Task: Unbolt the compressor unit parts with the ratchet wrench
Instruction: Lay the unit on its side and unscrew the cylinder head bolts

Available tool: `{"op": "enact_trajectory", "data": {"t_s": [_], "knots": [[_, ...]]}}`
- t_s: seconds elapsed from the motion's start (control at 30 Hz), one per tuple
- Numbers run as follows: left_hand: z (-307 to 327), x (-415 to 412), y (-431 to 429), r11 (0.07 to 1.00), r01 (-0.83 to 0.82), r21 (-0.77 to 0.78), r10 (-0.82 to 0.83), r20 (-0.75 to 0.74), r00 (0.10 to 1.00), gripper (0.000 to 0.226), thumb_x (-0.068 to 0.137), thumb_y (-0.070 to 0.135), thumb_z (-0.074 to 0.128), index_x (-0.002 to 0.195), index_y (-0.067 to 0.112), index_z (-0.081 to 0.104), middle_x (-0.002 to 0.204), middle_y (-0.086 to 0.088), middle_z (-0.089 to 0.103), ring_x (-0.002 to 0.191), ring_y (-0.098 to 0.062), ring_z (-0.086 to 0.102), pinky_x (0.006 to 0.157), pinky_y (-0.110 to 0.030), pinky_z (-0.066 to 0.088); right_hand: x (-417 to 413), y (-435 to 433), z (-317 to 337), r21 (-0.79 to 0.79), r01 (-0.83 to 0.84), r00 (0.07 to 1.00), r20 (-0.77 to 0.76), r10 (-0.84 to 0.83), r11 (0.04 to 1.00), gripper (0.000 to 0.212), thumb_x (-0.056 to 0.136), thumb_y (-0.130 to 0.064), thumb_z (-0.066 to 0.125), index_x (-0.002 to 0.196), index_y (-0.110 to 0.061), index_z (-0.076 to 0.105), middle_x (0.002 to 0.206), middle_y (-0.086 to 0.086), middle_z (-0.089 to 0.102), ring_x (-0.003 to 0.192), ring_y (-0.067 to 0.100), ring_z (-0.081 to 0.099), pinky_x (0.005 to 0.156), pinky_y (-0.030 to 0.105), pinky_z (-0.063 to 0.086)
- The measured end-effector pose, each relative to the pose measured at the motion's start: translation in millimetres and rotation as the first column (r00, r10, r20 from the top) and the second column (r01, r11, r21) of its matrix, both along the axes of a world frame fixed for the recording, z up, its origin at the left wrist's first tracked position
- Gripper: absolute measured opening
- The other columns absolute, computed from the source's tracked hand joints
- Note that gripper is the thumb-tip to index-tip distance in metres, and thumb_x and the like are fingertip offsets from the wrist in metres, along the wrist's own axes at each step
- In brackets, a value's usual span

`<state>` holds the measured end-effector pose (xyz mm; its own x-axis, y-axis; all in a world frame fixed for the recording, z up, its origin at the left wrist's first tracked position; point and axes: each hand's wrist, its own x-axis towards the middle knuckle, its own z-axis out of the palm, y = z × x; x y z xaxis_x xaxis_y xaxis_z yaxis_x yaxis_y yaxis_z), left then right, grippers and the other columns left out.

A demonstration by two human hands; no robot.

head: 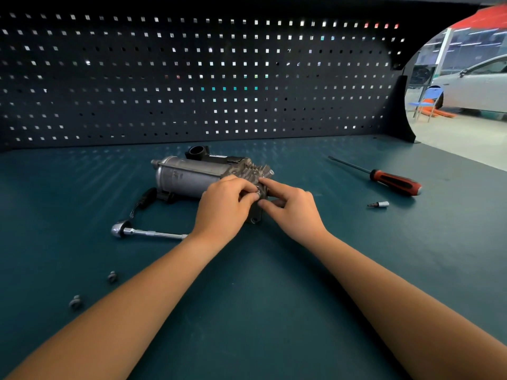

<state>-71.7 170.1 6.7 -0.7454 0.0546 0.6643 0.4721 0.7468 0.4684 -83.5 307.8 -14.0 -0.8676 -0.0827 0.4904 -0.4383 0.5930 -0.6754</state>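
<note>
The grey compressor unit (192, 175) lies on its side on the green bench, its finned head to the right. My left hand (223, 207) curls over the front of the head, with thumb and fingers pinching a small metal part at the fins. My right hand (290, 208) meets it from the right, its index finger and thumb pinching the same spot. The part itself is mostly hidden by my fingers. The ratchet wrench (142, 231) lies on the bench left of my left wrist, untouched.
Two loose bolts (112, 276) (75, 300) lie at the near left. A red-and-black screwdriver (384, 178) and a small socket bit (380, 204) rest to the right. A black cable (142, 200) trails from the unit. A pegboard (192, 78) walls the back.
</note>
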Motion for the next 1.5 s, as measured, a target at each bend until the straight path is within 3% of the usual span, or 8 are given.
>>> {"op": "enact_trajectory", "data": {"t_s": [0.2,0.3,0.43,0.6,0.73,1.23,1.33,1.5], "knots": [[-2.5,-0.8,-3.2,0.996,-0.052,-0.075,0.057,0.063,0.996,0.014,0.083,0.029,0.066,0.082,0.015,0.07,0.082,0.002,0.068,0.077,-0.018,0.06,0.071,-0.032,0.047,-0.4,0.1,-3.2,0.025,0.014,1.0,0.017,-0.014,1.0,0.044,0.086,-0.023,0.063,0.129,-0.029,0.055,0.086,0.002,0.069,0.07,0.014,0.054,0.081,0.029,0.049],[-3.9,-3.7,0.2,0.962,0.02,0.271,-0.106,0.304,0.947,0.013,0.084,0.022,0.066,0.072,0.016,0.066,0.064,0.007,0.066,0.059,-0.007,0.064,0.06,-0.022,0.051,-0.8,1.1,-4.1,0.029,0.011,1.0,0.028,-0.012,1.0,0.045,0.087,-0.022,0.062,0.131,-0.03,0.053,0.091,0.007,0.071,0.07,0.018,0.058,0.08,0.033,0.05],[-1.6,-4.6,5.4,0.841,0.018,0.54,-0.256,0.368,0.894,0.017,0.086,0.01,0.062,0.073,0.021,0.061,0.068,0.004,0.068,0.056,-0.001,0.065,0.055,-0.016,0.052,-1.3,3.3,-4.8,0.038,0.006,1.0,0.015,-0.006,0.999,0.046,0.087,-0.021,0.062,0.131,-0.028,0.053,0.079,0.003,0.064,0.05,0.005,0.04,0.072,0.028,0.047],[1.7,1.7,1.6,0.986,0.084,0.142,-0.106,0.152,0.983,0.008,0.084,0.007,0.063,0.086,0.014,0.067,0.075,0.007,0.065,0.069,-0.002,0.06,0.068,-0.007,0.044,-1.4,4.6,-3.9,0.044,-0.017,1.0,0.014,0.016,0.999,0.048,0.087,-0.021,0.062,0.133,-0.027,0.051,0.087,-0.001,0.063,0.053,0.001,0.037,0.075,0.025,0.046],[1.3,4.4,-6.0,0.928,0.118,-0.355,-0.152,-0.07,0.986,0.019,0.086,-0.001,0.057,0.1,0.004,0.069,0.09,-0.016,0.066,0.081,-0.035,0.063,0.072,-0.041,0.052,-0.3,3.6,-3.2,0.028,-0.028,1.0,0.014,0.027,0.999,0.049,0.087,-0.02,0.062,0.133,-0.028,0.05,0.104,0.003,0.068,0.062,0.011,0.042,0.081,0.032,0.05],[-4.4,2.1,1.5,0.986,0.161,-0.048,-0.158,0.054,0.986,0.009,0.085,0.008,0.061,0.091,0.01,0.068,0.086,0.0,0.063,0.076,-0.012,0.054,0.073,-0.021,0.041,0.4,4.0,-3.8,0.042,-0.05,0.999,0.008,0.049,0.998,0.051,0.085,-0.021,0.062,0.135,-0.026,0.048,0.116,0.001,0.065,0.085,0.02,0.062,0.087,0.032,0.049],[-0.3,8.9,-7.1,0.95,0.281,-0.136,-0.238,0.271,0.933,0.009,0.084,0.01,0.062,0.087,0.015,0.068,0.079,0.008,0.063,0.068,-0.002,0.053,0.065,-0.012,0.038,0.4,3.8,-3.3,0.087,0.009,0.999,-0.042,-0.005,0.996,0.054,0.082,-0.021,0.065,0.133,-0.019,0.049,0.124,0.002,0.055,0.095,0.023,0.062,0.09,0.034,0.047],[0.3,27.7,-21.2,0.836,0.379,-0.398,-0.163,0.478,0.863,0.015,0.086,0.018,0.06,0.095,0.025,0.07,0.082,0.019,0.061,0.08,0.001,0.055,0.078,-0.015,0.042,1.6,4.7,-0.4,0.035,0.082,0.994,-0.076,-0.079,0.996,0.036,0.08,-0.023,0.07,0.112,-0.015,0.057,0.101,-0.006,0.049,0.074,0.015,0.059,0.082,0.032,0.046]]}}
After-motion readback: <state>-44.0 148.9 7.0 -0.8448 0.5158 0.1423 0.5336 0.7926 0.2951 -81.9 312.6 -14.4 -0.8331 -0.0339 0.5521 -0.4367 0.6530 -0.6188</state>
